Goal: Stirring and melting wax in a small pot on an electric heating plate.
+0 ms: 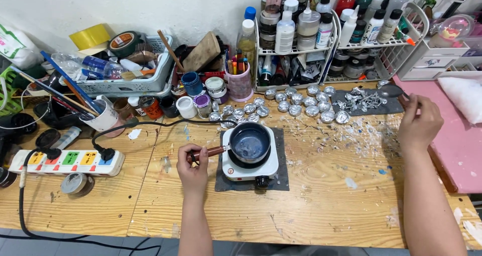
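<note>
A small dark pan (249,143) sits on a white hot plate (250,166) near the middle of the wooden table (326,206), and the plate stands on a grey mat (281,178). The left hand (193,164) is closed around the pan's brown handle (213,151), which sticks out to the left. The pan's inside looks bluish and glossy; what is in it cannot be told.

Just behind the hot plate lies a scatter of small round foil cups (296,103), some close to the pan's far rim. A black cable (150,125) runs from behind the plate leftward to a white power strip (68,161) with coloured sockets.

The right hand (419,123) is well apart, at the table's right edge, fingers curled around the stem of a metal spoon (394,91) held above a second grey mat (371,108) covered with crumpled foil scraps (359,101).

At the back stand paint jars (193,83), a pink pen cup (239,83), a grey basket (128,80) and a wire rack of bottles (326,30). A pink board (459,150) lies at the right
</note>
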